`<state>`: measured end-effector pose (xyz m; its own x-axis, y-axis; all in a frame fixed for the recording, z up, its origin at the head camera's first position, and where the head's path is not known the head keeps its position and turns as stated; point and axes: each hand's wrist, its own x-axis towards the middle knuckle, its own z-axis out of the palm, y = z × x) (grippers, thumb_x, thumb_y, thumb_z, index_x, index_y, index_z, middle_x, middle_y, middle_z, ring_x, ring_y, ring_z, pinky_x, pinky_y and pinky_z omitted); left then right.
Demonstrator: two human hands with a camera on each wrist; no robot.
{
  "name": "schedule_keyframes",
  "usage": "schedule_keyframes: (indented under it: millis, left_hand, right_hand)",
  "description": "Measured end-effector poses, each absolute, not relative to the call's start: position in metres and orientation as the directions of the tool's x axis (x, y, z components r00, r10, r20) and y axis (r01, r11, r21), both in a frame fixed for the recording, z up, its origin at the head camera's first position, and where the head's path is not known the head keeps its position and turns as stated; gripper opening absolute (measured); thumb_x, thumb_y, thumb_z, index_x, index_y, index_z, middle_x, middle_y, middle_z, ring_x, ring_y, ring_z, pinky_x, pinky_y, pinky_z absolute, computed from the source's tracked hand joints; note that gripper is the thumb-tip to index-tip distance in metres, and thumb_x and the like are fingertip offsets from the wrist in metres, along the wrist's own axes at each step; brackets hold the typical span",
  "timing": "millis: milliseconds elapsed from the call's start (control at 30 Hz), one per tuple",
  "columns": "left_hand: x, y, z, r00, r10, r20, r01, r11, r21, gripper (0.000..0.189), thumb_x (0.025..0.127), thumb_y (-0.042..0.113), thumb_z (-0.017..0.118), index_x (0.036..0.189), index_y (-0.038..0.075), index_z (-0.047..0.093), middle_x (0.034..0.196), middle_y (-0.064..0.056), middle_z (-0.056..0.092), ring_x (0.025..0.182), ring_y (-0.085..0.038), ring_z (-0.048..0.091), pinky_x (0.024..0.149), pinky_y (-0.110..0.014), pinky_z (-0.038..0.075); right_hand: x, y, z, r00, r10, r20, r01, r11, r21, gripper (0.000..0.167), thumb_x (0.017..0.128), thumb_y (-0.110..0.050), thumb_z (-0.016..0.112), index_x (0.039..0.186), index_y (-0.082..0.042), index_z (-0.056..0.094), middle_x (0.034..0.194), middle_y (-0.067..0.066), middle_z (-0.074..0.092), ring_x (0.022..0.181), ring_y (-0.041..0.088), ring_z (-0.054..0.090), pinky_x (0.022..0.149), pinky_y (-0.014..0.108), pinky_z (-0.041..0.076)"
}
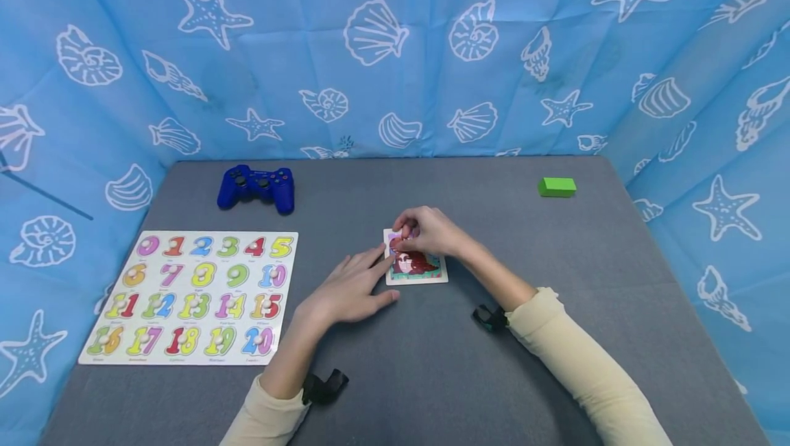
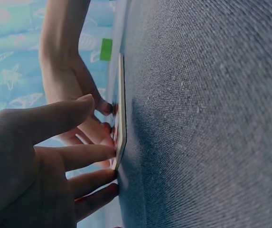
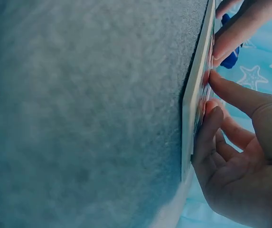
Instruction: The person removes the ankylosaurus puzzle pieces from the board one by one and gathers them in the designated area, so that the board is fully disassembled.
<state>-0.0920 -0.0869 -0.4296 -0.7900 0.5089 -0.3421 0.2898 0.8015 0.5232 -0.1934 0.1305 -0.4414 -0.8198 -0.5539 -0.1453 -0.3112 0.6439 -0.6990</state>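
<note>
A small square picture board (image 1: 434, 277) with a red-haired figure on it and a pale rim lies flat on the grey table. At its left edge is my left hand (image 1: 353, 286), fingers spread and nearly straight, fingertips touching the rim; the left wrist view also shows the board's thin edge (image 2: 122, 90). My right hand (image 1: 432, 232) bends over the board's upper left part. In the right wrist view, the thumb (image 3: 238, 92) and curled fingers of that hand touch the board's face. Whether they pinch a loose piece is hidden.
A white number board (image 1: 162, 296) with knobbed numerals 0 to 20 lies at the left. Behind it sits a blue game controller (image 1: 257, 187). At the back right is a green block (image 1: 557, 187). Blue shell-patterned curtain (image 1: 395, 68) hangs around the table.
</note>
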Motion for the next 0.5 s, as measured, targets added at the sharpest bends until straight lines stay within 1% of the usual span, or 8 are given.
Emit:
schedule_keyframes:
  millis: [167, 333, 500]
  left_hand:
    - [-0.0925, -0.0866, -0.4305, -0.787, 0.510, -0.346, 0.287, 0.800, 0.526, 0.072, 0.111, 0.047, 0.057, 0.172, 0.018, 0.034, 0.185, -0.008, 0.017, 0.172, -0.033, 0.018, 0.139, -0.064, 0.012]
    - [-0.0922, -0.0867, -0.4297, -0.784, 0.516, -0.344, 0.293, 0.797, 0.528, 0.070, 0.111, 0.046, 0.057, 0.171, 0.017, 0.034, 0.185, -0.007, 0.017, 0.172, -0.032, 0.018, 0.139, -0.064, 0.012]
    - [-0.0921, -0.0861, -0.4305, -0.788, 0.512, -0.343, 0.292, 0.800, 0.523, 0.070, 0.112, 0.046, 0.057, 0.171, 0.017, 0.035, 0.185, -0.007, 0.017, 0.172, -0.032, 0.018, 0.139, -0.063, 0.013]
  right_hand:
    - [-0.1931, 0.1295, -0.4424, -0.832, -0.536, -0.145, -0.328, 0.684, -0.652, 0.030, 0.093, -0.024, 0.089, 0.112, -0.005, 0.076, 0.092, 0.005, 0.069, 0.078, 0.012, 0.059, 0.071, 0.023, 0.049]
    - [-0.1913, 0.1297, -0.4417, -0.849, -0.510, -0.136, -0.335, 0.720, -0.607, 0.030, 0.091, -0.029, 0.091, 0.105, -0.006, 0.076, 0.089, 0.003, 0.069, 0.076, 0.011, 0.057, 0.069, 0.024, 0.046]
    - [-0.1919, 0.1302, -0.4402, -0.849, -0.509, -0.142, -0.333, 0.723, -0.605, 0.029, 0.091, -0.030, 0.090, 0.100, -0.007, 0.076, 0.085, 0.002, 0.068, 0.073, 0.010, 0.055, 0.066, 0.023, 0.045]
